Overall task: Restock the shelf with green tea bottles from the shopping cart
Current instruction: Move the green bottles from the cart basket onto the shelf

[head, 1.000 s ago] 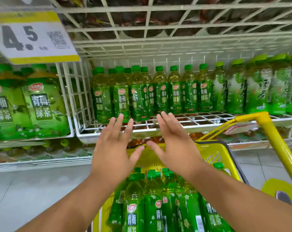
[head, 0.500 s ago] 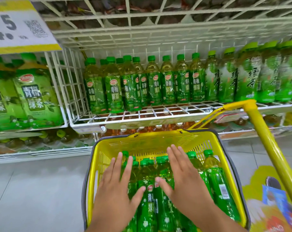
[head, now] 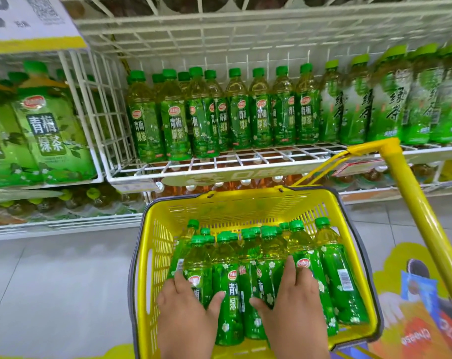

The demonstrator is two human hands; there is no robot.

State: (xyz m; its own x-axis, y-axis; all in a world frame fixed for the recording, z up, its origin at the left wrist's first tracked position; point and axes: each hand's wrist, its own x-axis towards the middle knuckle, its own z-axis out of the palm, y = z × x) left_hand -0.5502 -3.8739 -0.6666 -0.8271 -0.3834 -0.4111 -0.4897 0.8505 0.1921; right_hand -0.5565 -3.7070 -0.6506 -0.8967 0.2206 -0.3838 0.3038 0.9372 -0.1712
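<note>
We have both hands down in the yellow shopping cart (head: 152, 255), on the green tea bottles (head: 230, 288) packed inside it. Our left hand (head: 186, 314) curls its grip around one bottle; our right hand (head: 294, 301) clasps another. Beyond the cart, the wire shelf (head: 245, 161) carries matching bottles.

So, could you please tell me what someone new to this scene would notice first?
The bright yellow basket at bottom centre, packed with green tea bottles, draws the eye first, with the left hand and right hand down on the bottles. Behind it, a white wire shelf holds a row of matching bottles, its front strip bare.
</note>
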